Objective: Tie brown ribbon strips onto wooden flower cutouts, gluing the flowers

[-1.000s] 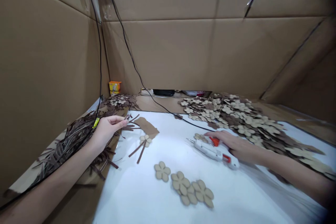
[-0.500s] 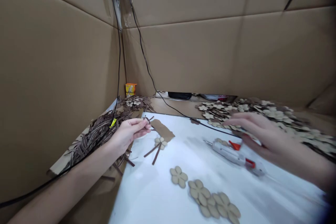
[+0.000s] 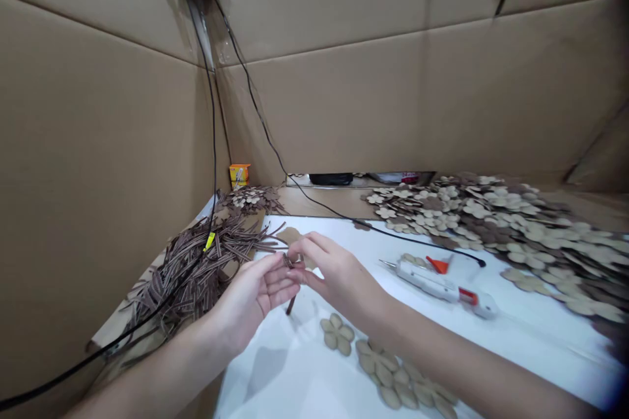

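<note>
My left hand [image 3: 253,304] is turned palm up over the left part of the white board [image 3: 275,386]. Its thumb and fingers close on a small looped brown strip [image 3: 288,262]. From the right, my right hand [image 3: 339,278] meets it and pinches the same strip with its fingertips. The strip's exact shape is partly hidden by the fingers. Below the hands another brown strip end [image 3: 291,305] shows on the board. Beige flower cutouts [image 3: 337,334] lie in front, some partly covered by my right forearm.
A heap of brown strips [image 3: 196,275] lies at left. Piled flower cutouts [image 3: 515,216] fill the back right. A white glue gun [image 3: 432,283] with an orange trigger [image 3: 437,265] rests on the board. A black cord [image 3: 314,196] crosses behind; cardboard walls [image 3: 344,98] surround the area.
My right hand has come left from above the glue gun to the strip in my left hand. My left hand has moved slightly right and down and turned palm up.
</note>
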Available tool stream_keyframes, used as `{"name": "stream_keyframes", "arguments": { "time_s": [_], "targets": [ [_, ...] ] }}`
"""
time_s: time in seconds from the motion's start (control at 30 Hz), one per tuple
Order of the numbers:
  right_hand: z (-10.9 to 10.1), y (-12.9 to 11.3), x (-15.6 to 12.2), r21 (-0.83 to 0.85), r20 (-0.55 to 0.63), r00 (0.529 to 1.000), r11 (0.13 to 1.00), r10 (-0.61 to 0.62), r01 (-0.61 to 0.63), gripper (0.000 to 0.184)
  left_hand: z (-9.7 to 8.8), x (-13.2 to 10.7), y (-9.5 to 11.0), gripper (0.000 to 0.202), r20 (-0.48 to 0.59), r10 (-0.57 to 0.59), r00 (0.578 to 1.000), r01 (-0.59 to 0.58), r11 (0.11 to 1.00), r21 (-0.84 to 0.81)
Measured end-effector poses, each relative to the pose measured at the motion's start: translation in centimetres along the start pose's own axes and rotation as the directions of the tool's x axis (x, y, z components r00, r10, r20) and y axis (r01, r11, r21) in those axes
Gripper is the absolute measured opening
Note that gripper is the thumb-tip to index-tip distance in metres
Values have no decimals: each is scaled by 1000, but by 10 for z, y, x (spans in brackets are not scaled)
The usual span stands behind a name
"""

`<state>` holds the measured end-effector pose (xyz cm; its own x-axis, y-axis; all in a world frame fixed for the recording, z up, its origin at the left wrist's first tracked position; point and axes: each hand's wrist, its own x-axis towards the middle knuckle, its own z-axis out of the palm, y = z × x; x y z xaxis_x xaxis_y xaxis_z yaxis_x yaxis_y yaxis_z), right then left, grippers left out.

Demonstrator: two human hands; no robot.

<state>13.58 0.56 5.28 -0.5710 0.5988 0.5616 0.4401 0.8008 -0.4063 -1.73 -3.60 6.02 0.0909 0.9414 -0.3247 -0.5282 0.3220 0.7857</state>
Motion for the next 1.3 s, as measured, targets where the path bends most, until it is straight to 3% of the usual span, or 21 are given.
{"name": "stream_keyframes", "arguments": {
  "time_s": [0.23,0.3,0.37,0.4,0.47,0.53,0.57,0.67,0.73,0.87,1.03,1.3],
  "targets": [
    [-1,17,-1,189,-26,998,980,63,-57,7,0,3,-5,14,85,-78,993,81,996,-34],
    [-10,18,2,197,-30,994,976,103,-95,7,-4,7,-6,17,110,-21,994,16,999,43],
    [-23,19,5,199,-37,986,968,161,-150,10,-8,13,-4,29,56,130,990,-137,977,161],
    [-29,19,7,201,-27,978,960,206,-197,12,-11,16,-3,36,4,243,970,-237,942,238],
    [-39,18,10,209,30,952,930,304,-304,17,-15,21,2,48,-73,487,870,-418,808,416],
    [-44,17,12,244,137,920,888,367,-390,21,-16,23,7,50,-2,636,771,-522,635,569],
    [-44,16,12,281,196,906,864,375,-418,21,-16,23,10,44,86,643,761,-548,566,616],
    [-38,13,11,423,341,873,772,350,-475,20,-12,19,14,24,353,442,825,-555,512,656],
    [-32,12,11,496,394,855,704,338,-507,23,-10,16,13,28,425,294,856,-516,523,678],
    [-23,14,10,577,439,837,611,328,-542,24,-10,16,8,35,418,212,883,-467,483,741],
    [-19,16,9,600,461,806,539,370,-591,23,-9,17,4,36,416,177,892,-442,537,719],
    [-17,14,5,691,465,825,451,321,-565,33,-17,21,-5,35,385,120,915,-384,553,740]
  ]
}}
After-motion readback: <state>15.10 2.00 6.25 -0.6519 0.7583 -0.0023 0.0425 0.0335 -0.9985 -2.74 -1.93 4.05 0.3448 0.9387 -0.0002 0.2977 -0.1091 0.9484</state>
